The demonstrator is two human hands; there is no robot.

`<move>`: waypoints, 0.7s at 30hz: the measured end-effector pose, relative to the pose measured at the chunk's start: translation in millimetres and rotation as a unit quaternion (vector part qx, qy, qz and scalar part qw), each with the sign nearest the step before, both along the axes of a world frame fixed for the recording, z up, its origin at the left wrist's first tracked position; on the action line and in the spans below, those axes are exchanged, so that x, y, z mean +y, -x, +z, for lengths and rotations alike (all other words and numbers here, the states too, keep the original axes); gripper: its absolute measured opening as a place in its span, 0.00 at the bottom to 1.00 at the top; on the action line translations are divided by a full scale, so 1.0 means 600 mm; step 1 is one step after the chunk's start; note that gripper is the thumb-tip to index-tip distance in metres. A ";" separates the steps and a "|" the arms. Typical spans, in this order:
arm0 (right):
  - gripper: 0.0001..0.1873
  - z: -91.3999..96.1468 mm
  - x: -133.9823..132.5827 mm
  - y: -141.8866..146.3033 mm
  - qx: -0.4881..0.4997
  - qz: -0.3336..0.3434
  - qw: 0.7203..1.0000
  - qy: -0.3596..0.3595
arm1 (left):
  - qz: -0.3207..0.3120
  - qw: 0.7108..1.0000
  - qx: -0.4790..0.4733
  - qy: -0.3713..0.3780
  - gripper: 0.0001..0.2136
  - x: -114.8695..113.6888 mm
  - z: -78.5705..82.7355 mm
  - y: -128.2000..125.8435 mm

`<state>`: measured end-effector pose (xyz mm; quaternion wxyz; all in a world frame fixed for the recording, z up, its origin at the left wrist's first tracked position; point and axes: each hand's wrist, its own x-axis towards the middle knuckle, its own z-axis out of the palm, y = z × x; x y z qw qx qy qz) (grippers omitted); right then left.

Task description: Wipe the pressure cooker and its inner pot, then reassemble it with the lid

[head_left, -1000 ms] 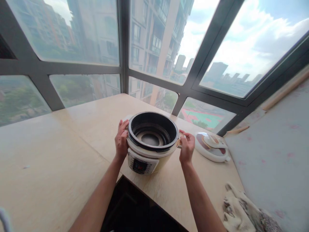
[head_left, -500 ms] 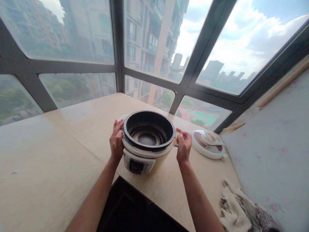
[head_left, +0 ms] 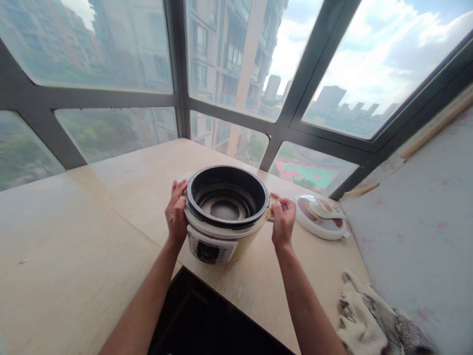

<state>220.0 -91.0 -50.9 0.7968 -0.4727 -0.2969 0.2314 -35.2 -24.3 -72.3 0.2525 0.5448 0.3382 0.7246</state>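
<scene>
An electric pressure cooker (head_left: 214,244) without its lid stands on the pale counter in front of me, its control panel facing the near left. Dark walls and a round plate at the bottom show inside it. My left hand (head_left: 176,214) is closed around the handle on the cooker's left side, mostly hiding that handle. On the opposite side, my right hand (head_left: 284,219) grips the other cream handle (head_left: 271,209), fingers curled over it. To the right lies the cooker's white lid (head_left: 321,217), flat on the counter.
A dark rectangular opening or panel (head_left: 207,315) is set into the near side of the counter (head_left: 74,236). At the lower right a crumpled patterned cloth (head_left: 365,315) lies by the wall (head_left: 421,217). Framed windows (head_left: 236,128) border the far side.
The view has shifted slightly. Both hands keep their hold on the cooker's handles, and the cooker appears almost unmoved.
</scene>
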 end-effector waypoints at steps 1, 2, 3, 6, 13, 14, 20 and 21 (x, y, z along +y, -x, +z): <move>0.19 0.000 0.000 0.000 0.002 -0.006 1.000 0.005 | 0.000 1.000 -0.001 -0.001 0.19 -0.001 0.000 -0.001; 0.19 -0.001 -0.001 0.000 0.004 -0.012 1.000 0.009 | 0.001 1.000 -0.004 -0.001 0.19 -0.001 0.001 -0.001; 0.19 -0.002 -0.001 0.000 0.004 -0.016 1.000 0.013 | 0.001 1.000 -0.007 -0.001 0.19 -0.002 0.001 -0.002; 0.19 -0.004 -0.002 0.001 -0.005 -0.021 1.000 0.016 | 0.003 1.000 -0.015 0.004 0.18 -0.004 0.002 -0.003; 0.18 -0.004 -0.004 0.003 -0.006 -0.021 1.000 0.009 | 0.001 0.999 -0.028 0.017 0.17 -0.007 0.001 -0.003; 0.18 -0.004 -0.004 0.003 -0.006 -0.021 1.000 0.010 | 0.001 0.999 -0.028 0.019 0.17 -0.007 0.001 -0.003; 0.19 -0.005 -0.005 0.003 0.005 -0.011 1.000 0.008 | 0.000 0.999 -0.029 0.019 0.17 -0.009 0.003 -0.005; 0.19 -0.004 -0.005 0.003 0.008 -0.010 1.000 0.007 | 0.001 0.999 -0.033 0.018 0.16 -0.010 0.004 -0.005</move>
